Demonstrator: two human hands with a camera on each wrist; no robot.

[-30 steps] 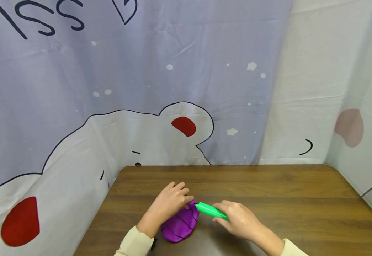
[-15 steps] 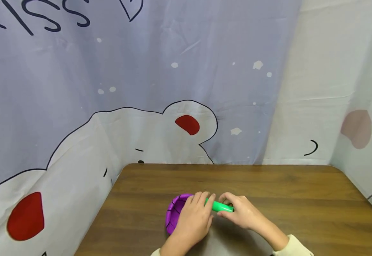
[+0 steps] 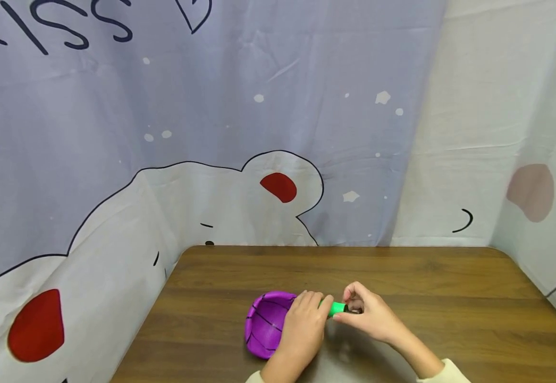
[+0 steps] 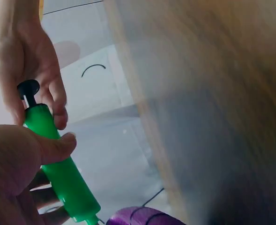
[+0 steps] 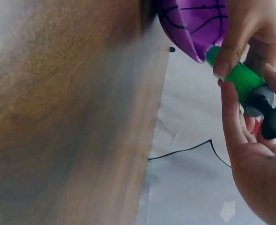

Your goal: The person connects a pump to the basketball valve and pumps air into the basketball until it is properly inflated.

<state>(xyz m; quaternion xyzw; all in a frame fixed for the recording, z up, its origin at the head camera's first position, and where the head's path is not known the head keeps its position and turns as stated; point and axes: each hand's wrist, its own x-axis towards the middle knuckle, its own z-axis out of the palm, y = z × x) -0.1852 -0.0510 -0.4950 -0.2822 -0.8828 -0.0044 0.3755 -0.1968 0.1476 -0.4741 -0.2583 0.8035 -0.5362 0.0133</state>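
Note:
A purple ball (image 3: 266,324) with black lines, caved in like a bowl, rests on the table at the left hand's left. The left hand (image 3: 304,324) grips the barrel of a green hand pump (image 4: 74,185), thumb across it in the left wrist view. The nozzle end points at the ball; in the right wrist view (image 5: 212,54) it sits right at the purple skin. At the other end, the right hand (image 3: 373,316) holds the pump's end between thumb and fingers. The black plunger knob (image 5: 274,123) sticks out a short way towards the right palm.
The brown wooden table (image 3: 450,298) reaches back to a printed cloth (image 3: 278,106) hung behind it and along both sides. Cream sleeves (image 3: 445,372) show at the bottom edge.
The left hand has gone from the ball onto the pump barrel. The right hand has slid from the barrel to its plunger end. The ball has turned, its hollow now facing up.

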